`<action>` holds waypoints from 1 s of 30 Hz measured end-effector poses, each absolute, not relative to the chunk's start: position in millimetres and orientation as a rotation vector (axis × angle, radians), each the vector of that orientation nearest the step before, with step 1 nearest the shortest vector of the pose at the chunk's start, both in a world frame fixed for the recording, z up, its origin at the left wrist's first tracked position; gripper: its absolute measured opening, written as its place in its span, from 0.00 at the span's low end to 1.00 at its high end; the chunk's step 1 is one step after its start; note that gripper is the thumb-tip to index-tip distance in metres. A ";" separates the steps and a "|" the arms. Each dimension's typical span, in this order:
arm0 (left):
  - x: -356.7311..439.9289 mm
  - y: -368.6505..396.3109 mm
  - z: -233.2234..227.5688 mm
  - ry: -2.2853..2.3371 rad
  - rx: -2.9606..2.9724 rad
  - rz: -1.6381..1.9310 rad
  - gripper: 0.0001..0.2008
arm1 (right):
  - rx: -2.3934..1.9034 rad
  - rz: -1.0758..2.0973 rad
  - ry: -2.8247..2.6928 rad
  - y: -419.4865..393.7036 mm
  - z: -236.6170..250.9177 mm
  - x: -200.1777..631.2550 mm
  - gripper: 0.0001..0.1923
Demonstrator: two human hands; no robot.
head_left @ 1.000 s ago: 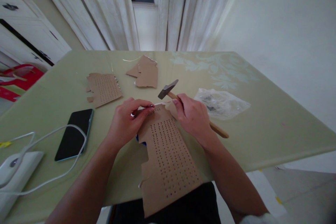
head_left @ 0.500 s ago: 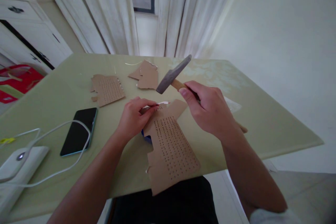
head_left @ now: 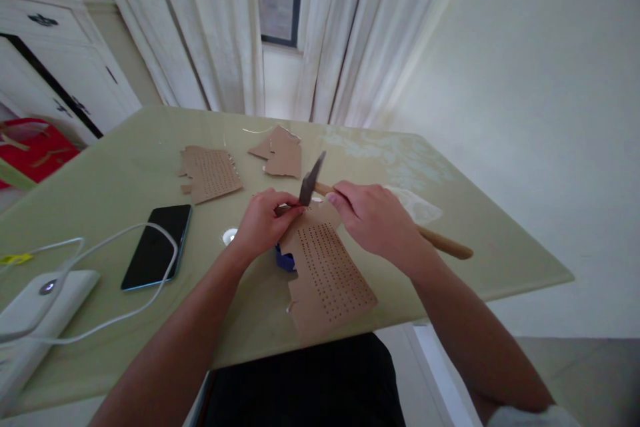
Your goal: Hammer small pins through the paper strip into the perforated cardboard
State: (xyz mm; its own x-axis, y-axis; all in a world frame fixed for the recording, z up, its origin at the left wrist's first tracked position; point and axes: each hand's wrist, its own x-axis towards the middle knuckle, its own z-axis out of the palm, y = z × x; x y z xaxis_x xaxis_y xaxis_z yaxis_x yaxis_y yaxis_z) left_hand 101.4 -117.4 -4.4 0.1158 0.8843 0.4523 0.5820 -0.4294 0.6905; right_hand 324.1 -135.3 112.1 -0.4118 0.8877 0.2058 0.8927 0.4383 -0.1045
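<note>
Near phone (head_left: 153,250) under cable (head_left: 176,251), right fingers (head_left: 346,189) clamping hammer (head_left: 311,183), left fingers (head_left: 285,197) pinching thin object (head_left: 283,209)

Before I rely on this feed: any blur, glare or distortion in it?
Head view: soft light, faint shadows; the hammer looks slightly blurred at its head; the small item in the left hand is too indistinct to identify; the table has a mild sheen; wide-angle stretch toward the edges.
</note>
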 end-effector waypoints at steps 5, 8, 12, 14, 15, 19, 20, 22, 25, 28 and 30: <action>100.0 -116.1 -5.1 1.404 2.049 1.206 0.07 | -1.536 -0.050 -2.360 -138.5 110.6 327.2 0.16; 99.0 -115.9 -5.2 1.344 2.006 1.229 0.07 | -1.504 -0.060 -2.290 -140.8 109.1 327.0 0.17; 97.4 -116.7 -3.7 1.305 2.019 1.198 0.10 | -1.539 -0.036 -2.427 -140.1 94.2 321.9 0.16; 96.7 -117.2 -3.4 1.290 2.047 1.180 0.14 | -1.569 -0.025 -2.476 -139.0 89.2 320.5 0.16; 96.4 -117.3 -3.5 1.290 2.054 1.176 0.15 | -1.577 -0.023 -2.471 -138.5 88.6 320.6 0.16; 95.6 -116.9 -5.6 1.325 2.058 1.175 0.22 | -1.577 -0.043 -2.335 -137.7 92.4 323.1 0.17; 95.5 -116.7 -6.1 1.328 2.056 1.176 0.23 | -1.577 -0.044 -2.322 -137.5 92.0 323.3 0.17; 95.4 -116.5 -6.7 1.319 2.057 1.176 0.22 | -1.576 -0.027 -2.375 -137.2 87.6 322.6 0.17; 96.1 -117.5 -6.0 1.308 2.074 1.170 0.20 | -1.567 0.013 -2.504 -136.6 78.5 321.7 0.16; 97.4 -119.6 -3.1 1.319 2.060 1.164 0.23 | -1.560 0.019 -2.445 -133.3 76.8 324.4 0.16; 96.9 -120.2 -0.5 1.308 2.032 1.160 0.26 | -1.545 0.025 -2.352 -127.9 79.0 327.5 0.17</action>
